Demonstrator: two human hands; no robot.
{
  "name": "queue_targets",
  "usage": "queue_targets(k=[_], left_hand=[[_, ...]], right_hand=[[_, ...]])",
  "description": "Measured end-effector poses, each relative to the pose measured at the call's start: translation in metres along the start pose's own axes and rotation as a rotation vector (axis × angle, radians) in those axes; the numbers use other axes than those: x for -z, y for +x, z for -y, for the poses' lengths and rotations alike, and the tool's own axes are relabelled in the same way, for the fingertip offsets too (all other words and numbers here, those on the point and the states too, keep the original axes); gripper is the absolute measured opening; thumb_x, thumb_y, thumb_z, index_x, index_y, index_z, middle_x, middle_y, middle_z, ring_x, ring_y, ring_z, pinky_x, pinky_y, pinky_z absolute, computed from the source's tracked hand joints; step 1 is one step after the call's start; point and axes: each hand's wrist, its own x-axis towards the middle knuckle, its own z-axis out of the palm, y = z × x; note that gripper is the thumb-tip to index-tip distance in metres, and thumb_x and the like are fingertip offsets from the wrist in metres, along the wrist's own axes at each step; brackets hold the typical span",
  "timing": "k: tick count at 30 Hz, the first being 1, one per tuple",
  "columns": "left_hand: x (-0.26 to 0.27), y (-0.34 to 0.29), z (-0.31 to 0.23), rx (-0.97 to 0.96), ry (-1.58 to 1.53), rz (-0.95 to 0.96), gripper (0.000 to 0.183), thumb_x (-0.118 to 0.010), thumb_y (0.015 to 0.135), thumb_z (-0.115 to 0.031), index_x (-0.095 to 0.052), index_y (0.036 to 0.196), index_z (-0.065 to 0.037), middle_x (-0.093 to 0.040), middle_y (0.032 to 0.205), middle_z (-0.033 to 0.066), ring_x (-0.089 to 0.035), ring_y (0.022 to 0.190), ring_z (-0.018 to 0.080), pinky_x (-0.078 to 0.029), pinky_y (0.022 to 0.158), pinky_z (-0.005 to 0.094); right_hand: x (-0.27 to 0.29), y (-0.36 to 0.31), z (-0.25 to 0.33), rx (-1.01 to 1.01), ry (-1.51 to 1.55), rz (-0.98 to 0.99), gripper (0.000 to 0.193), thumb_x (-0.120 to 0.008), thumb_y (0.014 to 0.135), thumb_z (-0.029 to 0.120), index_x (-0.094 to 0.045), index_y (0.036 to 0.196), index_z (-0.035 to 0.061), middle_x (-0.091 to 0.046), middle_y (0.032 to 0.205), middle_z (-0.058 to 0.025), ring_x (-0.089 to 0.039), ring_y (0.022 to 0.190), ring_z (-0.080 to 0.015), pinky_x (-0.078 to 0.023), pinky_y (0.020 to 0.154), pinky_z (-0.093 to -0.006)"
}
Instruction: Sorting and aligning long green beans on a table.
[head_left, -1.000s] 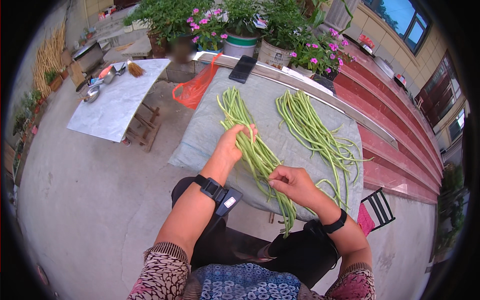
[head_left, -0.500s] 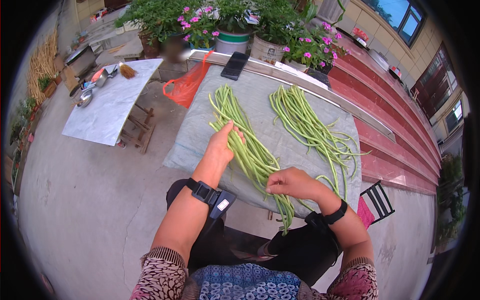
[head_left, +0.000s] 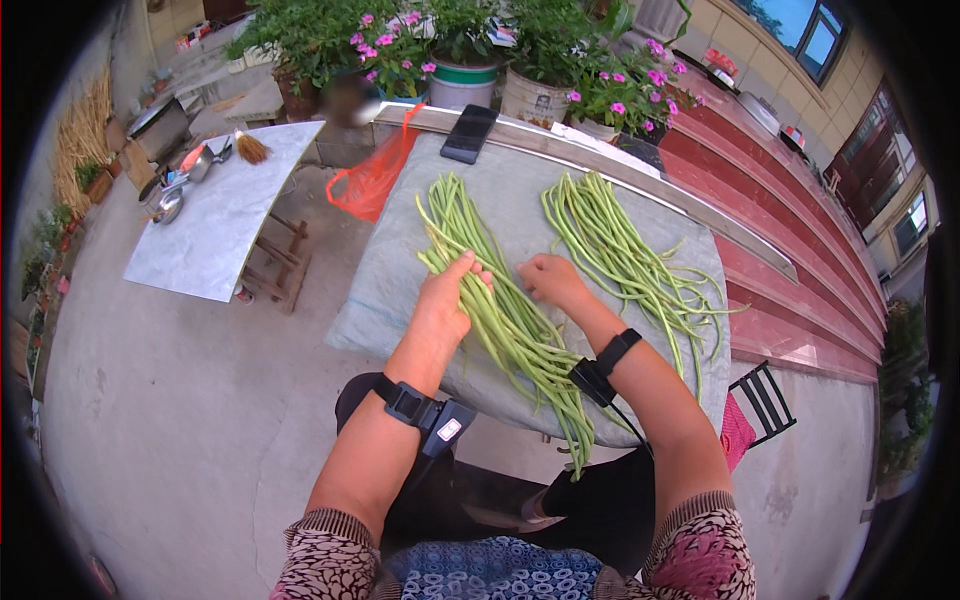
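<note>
A long bundle of green yard-long beans (head_left: 515,325) lies slantwise on the grey cloth-covered table (head_left: 395,240), its near ends hanging past the front edge. My left hand (head_left: 447,297) is closed around part of this bundle, thumb on top. Just right of the bundle's middle, my right hand (head_left: 552,280) hovers with its fingers curled together; whether anything small is between them is hidden. A second pile of yard-long beans (head_left: 625,240) rests on the right side of the table, its thin ends spreading toward the right edge.
A black phone (head_left: 468,135) and a metal strip (head_left: 600,160) lie at the far edge. An orange-red plastic bag (head_left: 375,180) hangs at the far left corner. Potted flowers (head_left: 610,95) stand behind, red steps (head_left: 790,240) rise at right, and a marble-topped table (head_left: 215,220) stands left.
My right hand has moved up and away from the near part of the bundle to beside its middle. My left hand keeps its hold with little movement.
</note>
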Motion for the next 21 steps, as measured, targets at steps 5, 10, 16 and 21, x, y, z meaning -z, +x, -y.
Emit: queue_targets(k=[5, 10, 16, 21], left_hand=[[0.001, 0.0, 0.003, 0.018, -0.015, 0.009, 0.011, -0.062, 0.084, -0.01, -0.055, 0.091, -0.006, -0.059, 0.08, 0.006, -0.06, 0.073, 0.021, -0.05, 0.064, 0.0358], [0.006, 0.003, 0.003, 0.002, -0.01, 0.023, 0.013, -0.06, 0.084, -0.009, -0.055, 0.094, -0.004, -0.061, 0.086, 0.0087, -0.061, 0.078, 0.0225, -0.051, 0.067, 0.0365], [0.0, -0.002, 0.002, -0.026, -0.007, 0.018, 0.014, -0.059, 0.084, -0.007, -0.053, 0.095, -0.001, -0.061, 0.091, 0.0118, -0.062, 0.085, 0.0241, -0.052, 0.075, 0.0389], [0.001, -0.001, 0.005, -0.082, -0.034, -0.009, 0.018, -0.058, 0.083, -0.005, -0.05, 0.098, 0.0, -0.059, 0.093, 0.0149, -0.061, 0.084, 0.0264, -0.052, 0.075, 0.0427]], right_hand=[[-0.014, 0.013, 0.0, -0.078, -0.069, 0.077, 0.03, -0.06, 0.075, 0.033, -0.065, 0.079, 0.0031, -0.064, 0.071, -0.0113, -0.06, 0.064, -0.0206, -0.047, 0.062, -0.0339], [-0.014, -0.002, -0.003, 0.149, -0.119, -0.205, 0.022, -0.058, 0.081, 0.025, -0.058, 0.082, 0.0032, -0.061, 0.07, -0.0063, -0.057, 0.056, -0.0135, -0.045, 0.051, -0.0271], [0.001, -0.043, 0.018, 0.152, 0.512, -0.039, 0.016, -0.053, 0.088, 0.018, -0.051, 0.097, 0.0038, -0.058, 0.074, -0.0054, -0.057, 0.064, -0.0126, -0.046, 0.054, -0.026], [0.002, -0.07, 0.031, 0.097, 0.479, 0.149, 0.019, -0.056, 0.089, 0.021, -0.053, 0.096, 0.0037, -0.057, 0.075, -0.0034, -0.052, 0.06, -0.009, -0.044, 0.054, -0.023]])
